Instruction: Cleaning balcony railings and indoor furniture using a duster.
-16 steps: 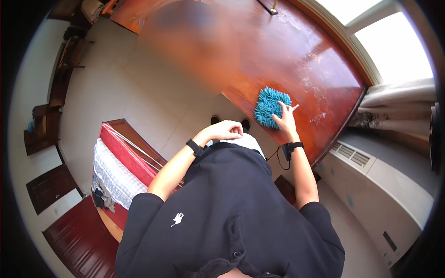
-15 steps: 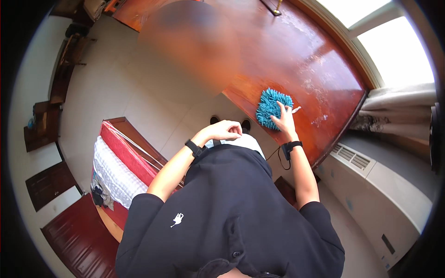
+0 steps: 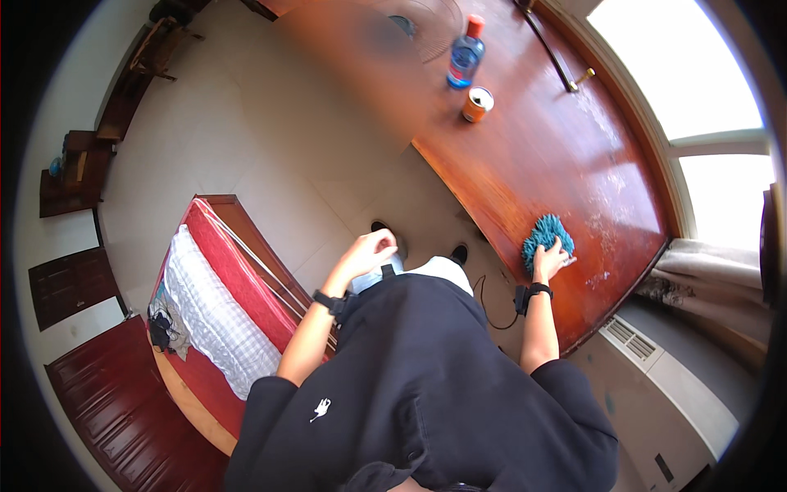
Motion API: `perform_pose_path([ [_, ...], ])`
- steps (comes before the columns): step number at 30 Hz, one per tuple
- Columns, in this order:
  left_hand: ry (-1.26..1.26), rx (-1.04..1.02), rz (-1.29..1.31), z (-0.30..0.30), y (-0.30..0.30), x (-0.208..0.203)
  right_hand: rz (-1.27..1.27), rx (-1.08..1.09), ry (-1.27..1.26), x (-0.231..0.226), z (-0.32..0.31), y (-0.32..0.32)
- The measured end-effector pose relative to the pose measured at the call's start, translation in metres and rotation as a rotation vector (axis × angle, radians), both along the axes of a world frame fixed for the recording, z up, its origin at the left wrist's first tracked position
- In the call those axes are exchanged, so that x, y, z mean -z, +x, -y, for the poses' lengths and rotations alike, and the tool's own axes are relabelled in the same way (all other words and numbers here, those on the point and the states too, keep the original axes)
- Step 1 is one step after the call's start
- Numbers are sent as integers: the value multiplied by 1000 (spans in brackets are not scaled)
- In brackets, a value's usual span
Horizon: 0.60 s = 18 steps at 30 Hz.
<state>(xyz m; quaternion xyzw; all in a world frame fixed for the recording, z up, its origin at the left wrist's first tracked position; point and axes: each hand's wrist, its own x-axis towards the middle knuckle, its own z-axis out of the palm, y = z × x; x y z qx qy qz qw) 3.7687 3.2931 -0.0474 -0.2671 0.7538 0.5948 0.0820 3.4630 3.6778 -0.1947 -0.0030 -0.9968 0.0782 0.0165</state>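
My right hand (image 3: 554, 259) is on a teal chenille cleaning cloth (image 3: 541, 238) that lies bunched on a glossy reddish-brown wooden desk (image 3: 492, 180). The fingers press into its shaggy strands and grip it. A small pale piece, perhaps a tag or loop, shows beside the fingertips. In front of my waist, my left hand (image 3: 368, 250) hangs in the air with curled fingers and nothing visible in it. Both wrists wear black bands.
Farther along the desk stand a blue bottle (image 3: 466, 56) with a red cap and an orange can (image 3: 477, 105). A dark rod (image 3: 549, 45) lies by the window. A red bed (image 3: 238, 271) is at left, a white air conditioner (image 3: 656, 394) at right. Part of the desk's far end is blurred.
My view has turned, bringing the bottle and can into sight. My right hand and the cloth have shifted rightward on the desk, and the cloth looks more bunched. My left hand has lifted slightly.
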Motion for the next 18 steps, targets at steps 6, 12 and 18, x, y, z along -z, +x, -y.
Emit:
perform_pose_path([
  [6,43,-388,11,136,161,31,232,256,-140,2,108,-14],
  [12,179,-629,195,225,205,37,104,-192,-171,5,312,-1],
  [18,289,-495,140,347,114,38,114,-366,-252,-2,509,4],
])
